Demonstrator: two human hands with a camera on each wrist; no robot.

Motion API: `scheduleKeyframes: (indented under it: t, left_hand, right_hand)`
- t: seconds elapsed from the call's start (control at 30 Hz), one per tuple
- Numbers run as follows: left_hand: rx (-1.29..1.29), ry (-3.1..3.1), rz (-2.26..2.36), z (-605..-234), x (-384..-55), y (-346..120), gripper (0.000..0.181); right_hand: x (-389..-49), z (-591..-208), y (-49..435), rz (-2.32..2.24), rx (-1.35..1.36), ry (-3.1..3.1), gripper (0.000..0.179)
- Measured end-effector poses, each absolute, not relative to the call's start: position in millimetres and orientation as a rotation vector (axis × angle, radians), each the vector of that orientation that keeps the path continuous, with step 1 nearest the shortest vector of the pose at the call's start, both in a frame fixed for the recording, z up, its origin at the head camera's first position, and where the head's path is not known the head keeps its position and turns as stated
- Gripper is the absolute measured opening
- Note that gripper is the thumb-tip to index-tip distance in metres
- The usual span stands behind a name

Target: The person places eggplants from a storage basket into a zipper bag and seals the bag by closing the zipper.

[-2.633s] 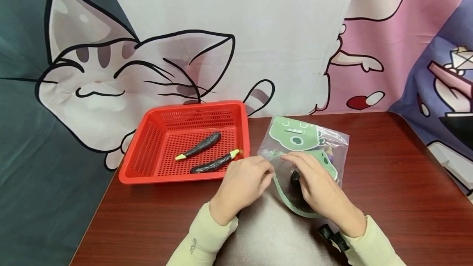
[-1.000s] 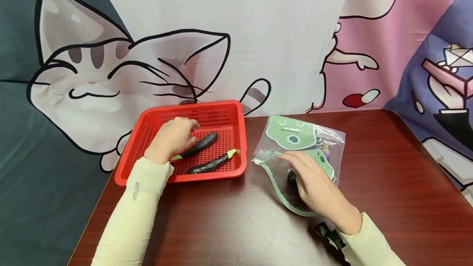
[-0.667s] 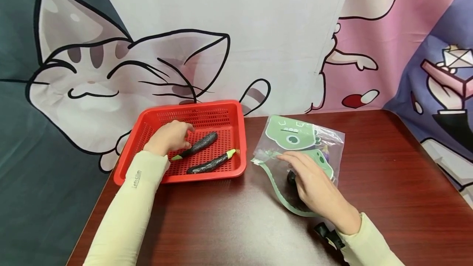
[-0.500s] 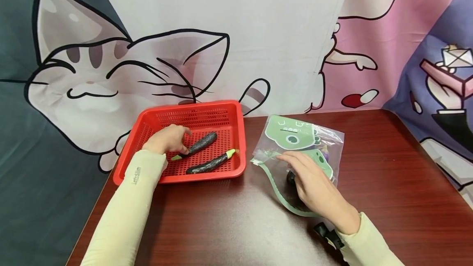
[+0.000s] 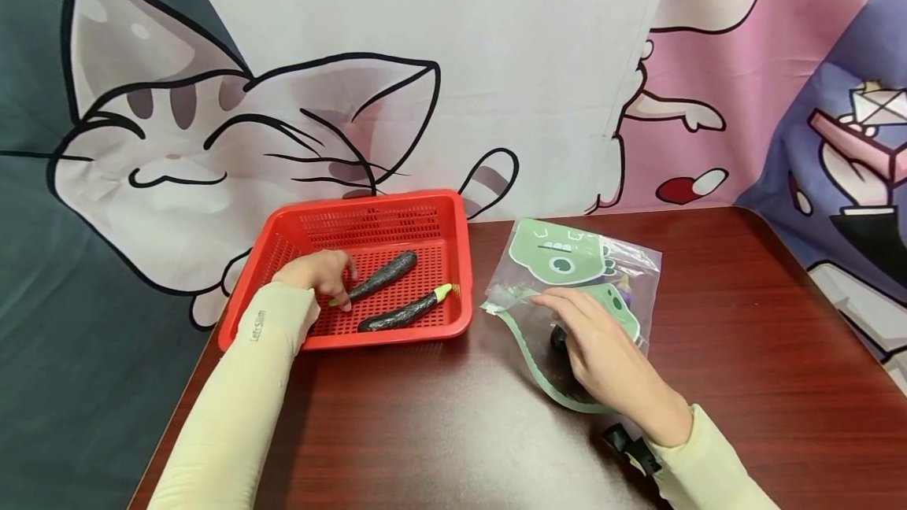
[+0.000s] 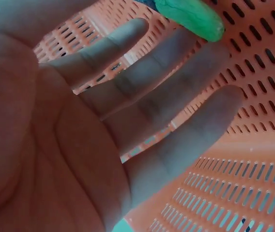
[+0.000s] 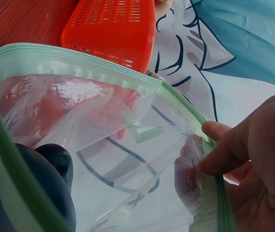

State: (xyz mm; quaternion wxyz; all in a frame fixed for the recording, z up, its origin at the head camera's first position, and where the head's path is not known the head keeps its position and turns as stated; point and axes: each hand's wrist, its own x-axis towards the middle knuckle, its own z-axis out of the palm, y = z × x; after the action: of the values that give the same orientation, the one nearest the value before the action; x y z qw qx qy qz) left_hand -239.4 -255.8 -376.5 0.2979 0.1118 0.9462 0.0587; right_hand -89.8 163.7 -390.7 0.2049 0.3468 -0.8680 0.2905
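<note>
In the head view, my left hand [image 5: 319, 272] is inside the red basket [image 5: 464, 274], at the green tip of a long, dark, rough-skinned vegetable [image 5: 386, 274]. Its fingers are spread and fairly straight in the left wrist view, with that green tip [image 6: 193, 17] by the fingertips. A second such vegetable [image 5: 400, 317] lies nearer the basket's front wall. My right hand [image 5: 612, 352] pinches the green zip edge of a clear bag [image 5: 560, 258] between thumb and fingers [image 7: 232, 152]. Smooth, shiny dark things [image 7: 55, 164] sit inside the gaping bag; their kind is unclear.
Basket and bag stand on a dark red-brown wooden table [image 5: 397, 431], the bag right of the basket. Behind them hangs a cloth [image 5: 553, 61] printed with cartoon animals. A black wrist device [image 5: 631, 447] is strapped at the right wrist.
My left hand left the bag's edge, moved left into the basket and came down towards the rear vegetable's green tip. My right hand stays at the bag.
</note>
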Motion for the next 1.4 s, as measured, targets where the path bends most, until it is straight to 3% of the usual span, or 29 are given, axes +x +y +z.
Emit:
scheduleKeyframes:
  t: [0.4, 1.4]
  left_hand:
    - [0.335, 2.479, 0.146, -381, -244, -254, 0.036]
    - [0.36, 2.519, 0.217, -376, -230, -259, 0.031]
  right_hand:
    - [-91, -391, 163, 0.825, 0.977, -2.394, 0.049]
    - [-90, -391, 164, 0.806, 0.973, -2.417, 0.048]
